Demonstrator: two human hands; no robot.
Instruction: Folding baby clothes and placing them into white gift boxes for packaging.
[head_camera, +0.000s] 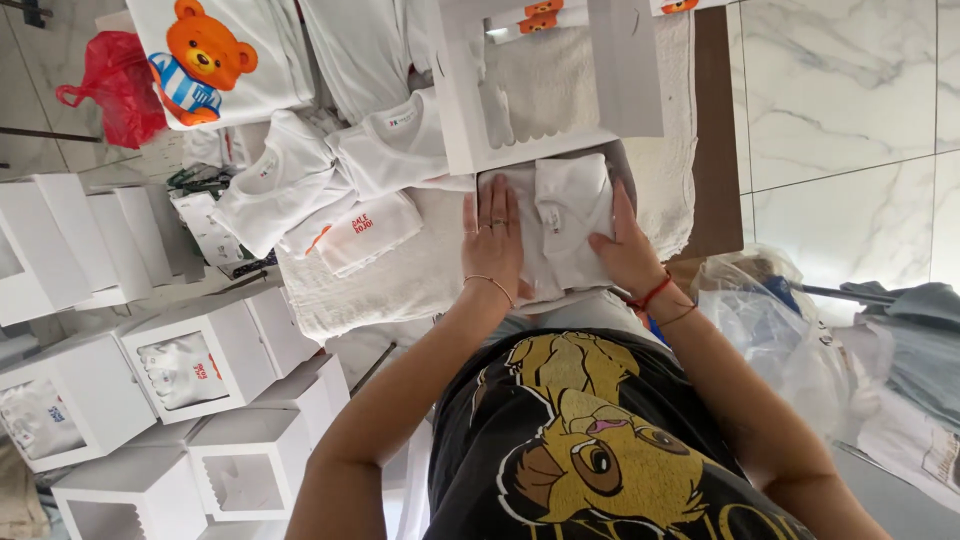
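My left hand (492, 240) lies flat, fingers together, on a folded white garment (560, 215) that sits inside an open white gift box (470, 150). At the garment's right edge rests my right hand (628, 250), pressing against the folded cloth. The box lid (620, 70), with its scalloped window, stands up just behind the garment. Both hands touch the cloth; neither one lifts it.
More white shirts (300, 180) lie on a white towel (400, 280) to the left, one with an orange bear print (205, 55). Several white window boxes (200, 365) stack at lower left. A red bag (115, 85) sits top left, clear plastic bags (780, 330) at right.
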